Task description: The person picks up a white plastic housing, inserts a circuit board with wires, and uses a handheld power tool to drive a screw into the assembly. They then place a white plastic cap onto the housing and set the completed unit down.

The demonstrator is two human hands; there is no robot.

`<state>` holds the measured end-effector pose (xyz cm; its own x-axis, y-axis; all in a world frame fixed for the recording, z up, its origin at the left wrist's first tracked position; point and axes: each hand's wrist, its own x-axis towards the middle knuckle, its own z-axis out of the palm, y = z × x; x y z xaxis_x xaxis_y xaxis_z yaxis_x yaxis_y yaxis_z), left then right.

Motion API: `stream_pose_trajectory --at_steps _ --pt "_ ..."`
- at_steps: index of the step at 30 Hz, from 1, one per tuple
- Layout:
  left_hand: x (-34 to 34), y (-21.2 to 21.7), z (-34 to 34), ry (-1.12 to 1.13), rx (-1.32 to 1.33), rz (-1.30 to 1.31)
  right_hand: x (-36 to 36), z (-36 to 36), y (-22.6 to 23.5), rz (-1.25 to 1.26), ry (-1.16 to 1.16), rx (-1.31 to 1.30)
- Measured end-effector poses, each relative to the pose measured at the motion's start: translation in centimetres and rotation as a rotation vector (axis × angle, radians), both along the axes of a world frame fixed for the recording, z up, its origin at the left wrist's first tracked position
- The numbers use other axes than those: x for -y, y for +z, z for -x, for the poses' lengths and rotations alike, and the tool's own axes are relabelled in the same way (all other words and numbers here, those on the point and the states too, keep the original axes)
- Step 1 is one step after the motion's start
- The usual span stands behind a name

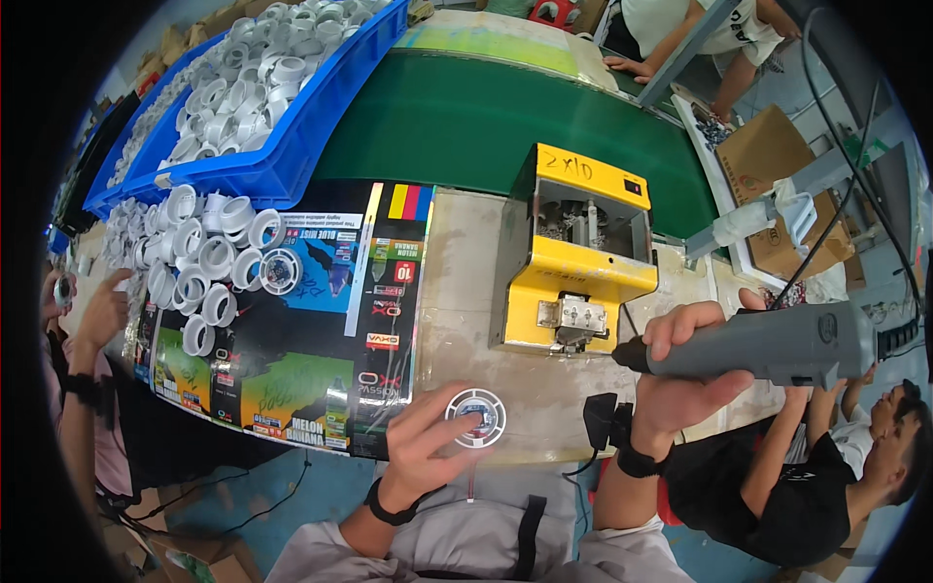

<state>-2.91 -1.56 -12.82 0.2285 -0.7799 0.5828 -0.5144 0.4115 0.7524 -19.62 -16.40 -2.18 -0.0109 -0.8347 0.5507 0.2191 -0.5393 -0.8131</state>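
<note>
I had the left hand [425, 435] at the near edge of the table [466, 321], its fingers grasping a round white part [499, 420] with a spoked rim, 1 fingertip lying over its middle. A thin red wire [471, 484] hung below the part. The right hand [692, 374] had its fingers clenched around the front of a grey power tool [768, 348], which lay roughly level across the palm with its dark nose pointing left. I could not tell whether that nose touched the yellow machine [573, 267] just beyond it.

The machine stood upright on the table, to the right of a printed black sheet [301, 389]. On the far left of that sheet I saw a heap of white rings [216, 257], with another spoked part [281, 271] at the heap's right side. Behind it sat a blue bin [301, 160] piled with more rings, beside a green belt [457, 126]. A black block [601, 420] with a cord rested near the right wrist. At the far left, I made out a co-worker's hand [105, 311], well apart from my 2.
</note>
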Motion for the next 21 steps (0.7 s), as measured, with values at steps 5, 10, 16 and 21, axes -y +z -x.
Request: stream_pose_trajectory --at_steps 5,10,16,21 --pt "-0.1 0.1 0.1 0.018 0.015 0.008 -0.4 -1.2 -0.5 0.02 0.245 0.136" --pt "-0.2 0.1 0.2 0.02 0.021 0.031 1.2 -1.5 -2.5 0.001 0.461 0.055" --pt "0.0 0.6 0.4 0.02 0.02 0.056 -1.9 -0.3 -0.3 -0.086 0.646 0.204" --pt "0.1 1.9 1.2 -0.038 0.05 0.108 -3.9 -0.1 2.0 0.094 0.698 0.223"
